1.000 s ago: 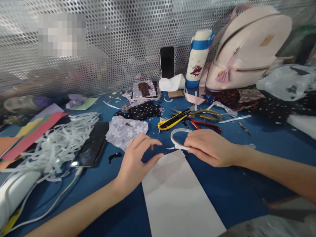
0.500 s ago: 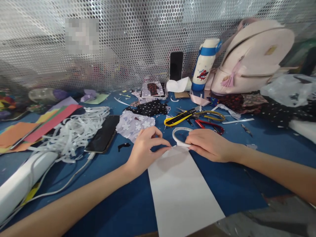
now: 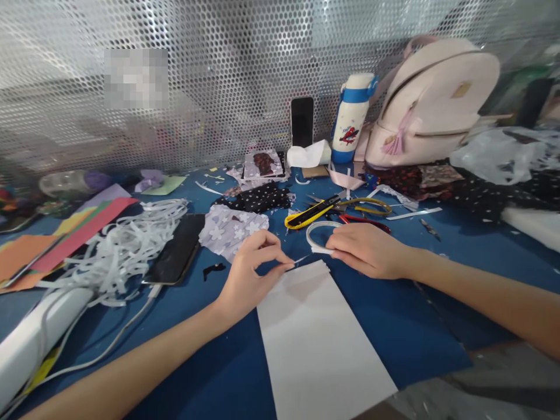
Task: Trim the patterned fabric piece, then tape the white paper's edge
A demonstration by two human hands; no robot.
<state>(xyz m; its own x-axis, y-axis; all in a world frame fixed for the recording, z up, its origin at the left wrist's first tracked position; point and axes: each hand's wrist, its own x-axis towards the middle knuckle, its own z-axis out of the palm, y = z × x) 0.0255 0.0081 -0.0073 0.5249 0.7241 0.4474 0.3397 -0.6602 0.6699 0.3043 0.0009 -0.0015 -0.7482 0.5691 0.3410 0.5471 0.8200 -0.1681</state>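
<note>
A roll of white double-sided tape is gripped at its right side by my right hand, fingers closed round the rim. My left hand pinches the free end of the tape between thumb and fingertips. A short, thin strip stretches from the roll to that pinch. Below it, a sheet of white paper lies flat on the blue table, its far edge just under the strip. My left fingertips are over the paper's far left corner; whether they touch it I cannot tell.
Beyond my hands lie a yellow cutter, scissors and red-handled pliers. Floral fabric, a black phone and tangled white strips are leftward. A bottle and backpack stand behind.
My right hand with the tape roll has moved away from my left hand and off the paper's edge, drawing out a strip between them. The whole view has shifted slightly.
</note>
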